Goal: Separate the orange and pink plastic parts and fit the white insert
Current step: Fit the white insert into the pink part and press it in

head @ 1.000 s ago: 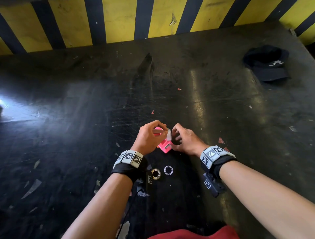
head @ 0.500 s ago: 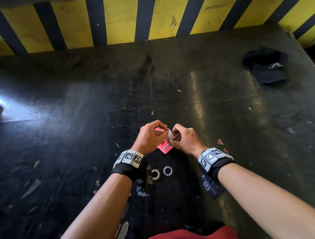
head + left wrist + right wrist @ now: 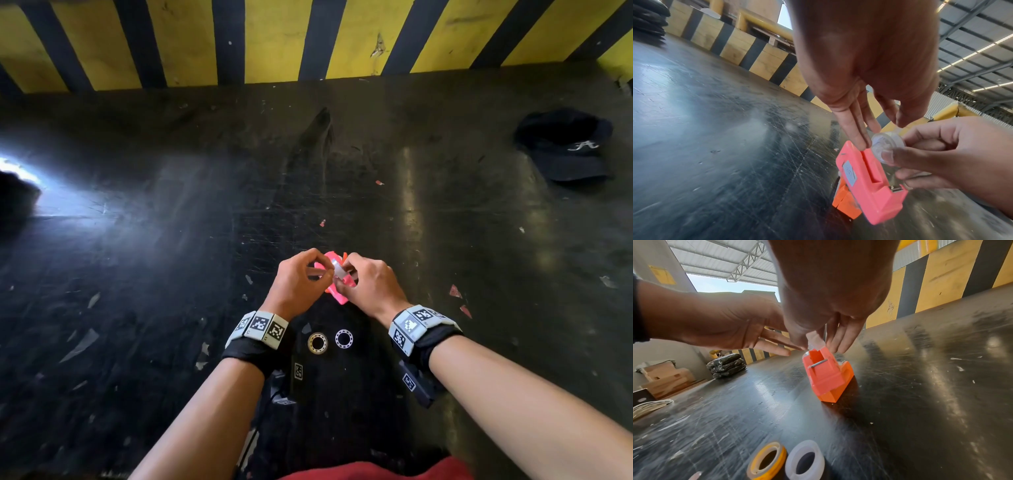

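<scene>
A pink plastic part (image 3: 869, 181) stands on the black table, joined to an orange part (image 3: 846, 203) beneath it. In the right wrist view both look orange, the pink part (image 3: 824, 371) with a slot and a metal pin. My right hand (image 3: 363, 281) pinches the round white, translucent insert (image 3: 888, 146) between thumb and fingers at the top end of the pink part. My left hand (image 3: 308, 277) has straight fingers (image 3: 859, 138) touching that top end beside the insert (image 3: 815, 340). In the head view the hands hide most of the pink part (image 3: 337, 291).
A yellow tape roll (image 3: 766, 460) and a white roll (image 3: 804, 462) lie just in front of the parts, near my wrists. A dark cap (image 3: 565, 147) sits at the far right. A yellow-and-black striped wall (image 3: 308, 37) bounds the table's far edge.
My right hand has carried the insert from beside the pink part onto its top end. The left hand has stayed at the part, and both hands have drawn closer together.
</scene>
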